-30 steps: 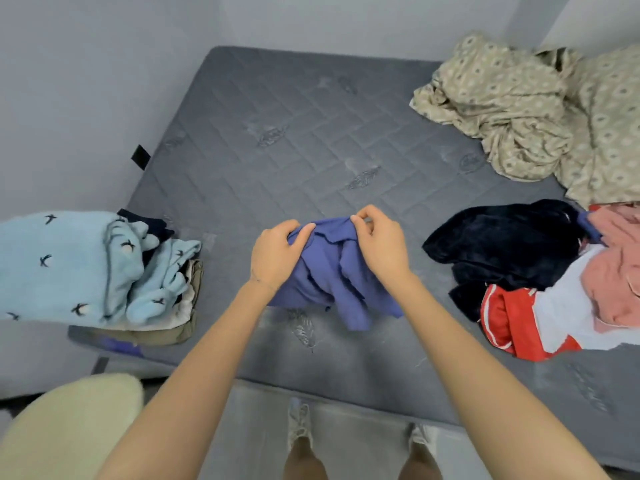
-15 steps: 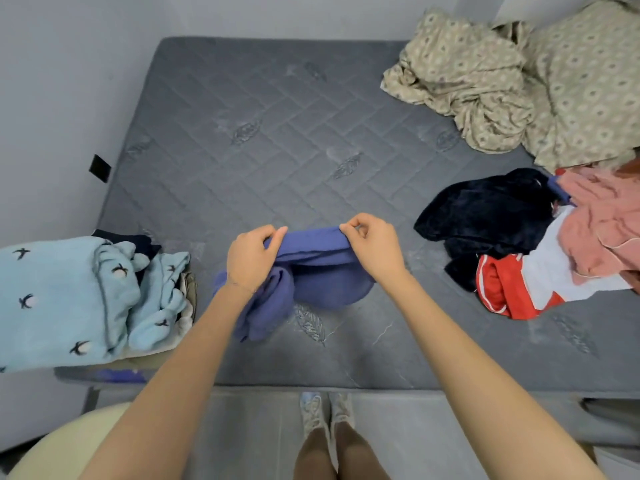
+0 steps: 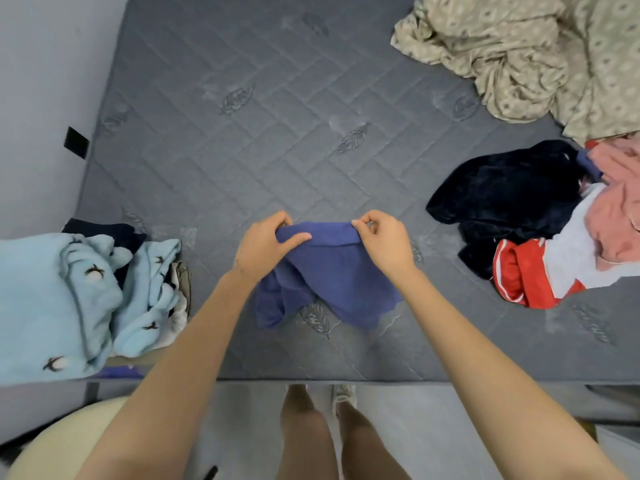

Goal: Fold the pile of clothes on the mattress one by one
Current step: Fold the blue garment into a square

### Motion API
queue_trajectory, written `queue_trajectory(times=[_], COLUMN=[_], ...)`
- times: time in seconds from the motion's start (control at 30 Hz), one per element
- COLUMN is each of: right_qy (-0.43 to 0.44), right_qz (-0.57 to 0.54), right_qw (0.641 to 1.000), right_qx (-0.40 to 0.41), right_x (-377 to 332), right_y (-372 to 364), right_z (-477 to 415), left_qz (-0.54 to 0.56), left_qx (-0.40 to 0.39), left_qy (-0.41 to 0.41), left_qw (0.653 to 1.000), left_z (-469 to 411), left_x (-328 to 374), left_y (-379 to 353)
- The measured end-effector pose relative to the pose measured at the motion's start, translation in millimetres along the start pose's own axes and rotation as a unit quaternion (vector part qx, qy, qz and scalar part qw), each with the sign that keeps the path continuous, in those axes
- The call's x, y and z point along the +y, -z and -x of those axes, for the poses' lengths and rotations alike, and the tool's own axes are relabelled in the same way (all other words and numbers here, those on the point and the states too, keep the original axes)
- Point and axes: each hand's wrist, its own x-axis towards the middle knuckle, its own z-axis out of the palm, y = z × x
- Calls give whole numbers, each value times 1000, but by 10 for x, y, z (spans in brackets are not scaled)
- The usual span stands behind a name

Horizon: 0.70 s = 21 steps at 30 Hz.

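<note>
holding the purple garment [image 3: 332, 278] up by its top hem: left hand [image 3: 265, 247] pinches the hem's left corner between thumb and curled fingers, right hand [image 3: 384, 240] pinches the right corner the same way, both level. the hem's long axis runs hand to hand, across the body; the rest hangs down toward the person, lower folds bunched and resting on the mattress [image 3: 242, 133]. step judged: straightening the piece before laying it flat. neither hand is nearer, as both sit on the top edge, so the coming move likely turns on drawing the hem taut sideways and lowering it away from the person. room: beyond the garment, open quilted surface, enough for a lay-down. right of the garment, well apart, the unfolded pile [image 3: 512, 202] (navy, red-white, pink). left of the garment, near, the light blue folded stack [image 3: 86, 292]. nearer the person than the garment, the mattress's front edge; hanging cloth could slip over it. beige sheet [image 3: 519, 53] lies far beyond, rightward.
</note>
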Motion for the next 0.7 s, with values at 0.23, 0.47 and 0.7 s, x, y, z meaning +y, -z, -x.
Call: queue_trajectory(times=[0.23,0.47,0.7], right_qy=[-73,-141,-99], right_qz=[45,11,41], right_qw=[994,984,990], right_qx=[72,112,89], right_x=[335,673,1169], right_y=[-452,-985,-1564], right_z=[-292,-478,-489], left_qz=[-94,5,-89], left_qx=[-88,-56,-135], left_qy=[54,68,250], left_qw=[990,996,955], left_z=[-275,-403,-174], left_x=[-904,-1285,-1984], left_y=[-225,-429,-1046])
